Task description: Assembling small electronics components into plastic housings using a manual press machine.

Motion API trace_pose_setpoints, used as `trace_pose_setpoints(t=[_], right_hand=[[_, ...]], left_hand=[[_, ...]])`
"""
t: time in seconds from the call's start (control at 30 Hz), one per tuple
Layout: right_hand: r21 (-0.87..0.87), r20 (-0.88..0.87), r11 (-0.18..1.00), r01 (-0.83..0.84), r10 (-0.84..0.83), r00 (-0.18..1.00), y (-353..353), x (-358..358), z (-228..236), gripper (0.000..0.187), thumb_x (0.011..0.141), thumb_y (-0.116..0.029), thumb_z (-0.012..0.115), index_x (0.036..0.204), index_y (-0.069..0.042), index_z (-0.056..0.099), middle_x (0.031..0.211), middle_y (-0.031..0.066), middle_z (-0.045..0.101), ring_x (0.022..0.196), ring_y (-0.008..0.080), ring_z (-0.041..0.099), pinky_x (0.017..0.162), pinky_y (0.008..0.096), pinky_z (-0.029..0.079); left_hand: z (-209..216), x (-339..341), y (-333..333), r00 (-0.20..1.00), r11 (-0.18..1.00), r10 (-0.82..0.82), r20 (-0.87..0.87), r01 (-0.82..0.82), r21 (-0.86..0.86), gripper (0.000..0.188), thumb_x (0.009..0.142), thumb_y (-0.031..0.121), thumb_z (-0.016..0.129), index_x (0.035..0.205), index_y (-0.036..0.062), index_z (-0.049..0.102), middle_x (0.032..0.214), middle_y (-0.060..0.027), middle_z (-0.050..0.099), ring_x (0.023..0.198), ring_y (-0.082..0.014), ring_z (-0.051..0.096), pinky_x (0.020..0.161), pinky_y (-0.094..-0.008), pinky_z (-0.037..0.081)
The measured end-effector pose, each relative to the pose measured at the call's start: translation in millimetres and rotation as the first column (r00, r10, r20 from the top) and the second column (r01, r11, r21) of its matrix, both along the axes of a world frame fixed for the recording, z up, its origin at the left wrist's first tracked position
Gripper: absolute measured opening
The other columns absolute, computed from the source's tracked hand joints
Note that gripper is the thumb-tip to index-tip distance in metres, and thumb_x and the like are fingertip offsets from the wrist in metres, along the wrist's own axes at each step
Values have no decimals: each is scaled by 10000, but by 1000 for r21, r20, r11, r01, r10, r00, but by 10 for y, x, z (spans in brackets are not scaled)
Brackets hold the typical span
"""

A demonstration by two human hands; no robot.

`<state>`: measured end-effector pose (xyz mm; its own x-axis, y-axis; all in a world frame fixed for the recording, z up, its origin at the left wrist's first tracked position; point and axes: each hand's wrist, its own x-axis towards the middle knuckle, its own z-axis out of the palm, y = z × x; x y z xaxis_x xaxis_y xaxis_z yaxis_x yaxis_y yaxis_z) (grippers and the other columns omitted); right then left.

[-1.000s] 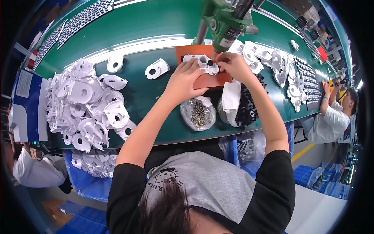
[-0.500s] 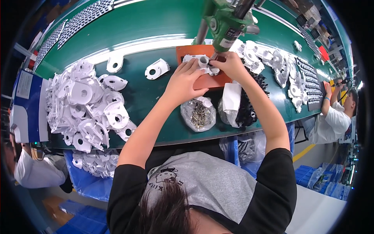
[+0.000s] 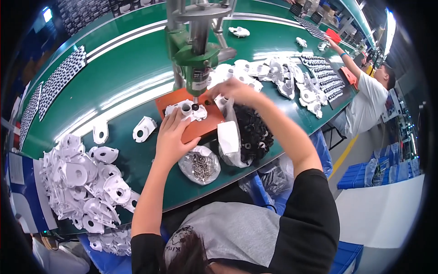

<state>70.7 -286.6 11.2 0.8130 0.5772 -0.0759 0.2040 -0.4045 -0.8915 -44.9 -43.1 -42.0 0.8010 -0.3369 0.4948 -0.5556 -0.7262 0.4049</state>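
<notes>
My left hand (image 3: 171, 139) lies with outstretched fingers on the near-left edge of a white plastic housing (image 3: 186, 108), its thumb over an orange block (image 3: 209, 122). The housing rests on that block and has a round upright collar. A small black round piece (image 3: 195, 107) sits on it, right below the tip of a green powered driver (image 3: 199, 82). My right hand (image 3: 232, 92) is raised just right of the driver, near the far-right corner of the block. Motion smears its fingers, so what they hold, if anything, does not show.
Bags of metal screws (image 3: 202, 167) and black parts (image 3: 251, 132) stand near the table edge. A large heap of white parts (image 3: 75, 176) fills the left; more white parts (image 3: 285, 75) lie right. A co-worker (image 3: 376, 96) sits at far right.
My right hand has pulled away from the housing, up and to the right. The black piece now shows on the housing. My left hand stays on it, while the view has shifted.
</notes>
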Motion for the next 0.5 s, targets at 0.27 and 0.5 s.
trace_pose_setpoints(t=[0.27, 0.5], right_hand=[[708, -150, 589, 389, -412, 899, 493, 1167, 1272, 189, 861, -201, 547, 869, -24, 614, 722, 32, 537, 647, 155, 535, 590, 293, 452], [750, 501, 651, -116, -444, 743, -801, 332, 1786, 135, 816, -149, 618, 787, -17, 621, 674, 46, 569, 574, 160, 527, 501, 286, 427]], left_hand=[[-26, 88, -89, 996, 997, -77, 46, 78, -24, 504, 648, 305, 741, 1066, 60, 604, 1258, -185, 504, 1232, -324, 427, 1018, -451, 338], [32, 75, -98, 997, 998, -63, 51, 62, 14, 509, 649, 326, 738, 1074, 85, 596, 1247, -184, 510, 1226, -313, 435, 1020, -440, 343]])
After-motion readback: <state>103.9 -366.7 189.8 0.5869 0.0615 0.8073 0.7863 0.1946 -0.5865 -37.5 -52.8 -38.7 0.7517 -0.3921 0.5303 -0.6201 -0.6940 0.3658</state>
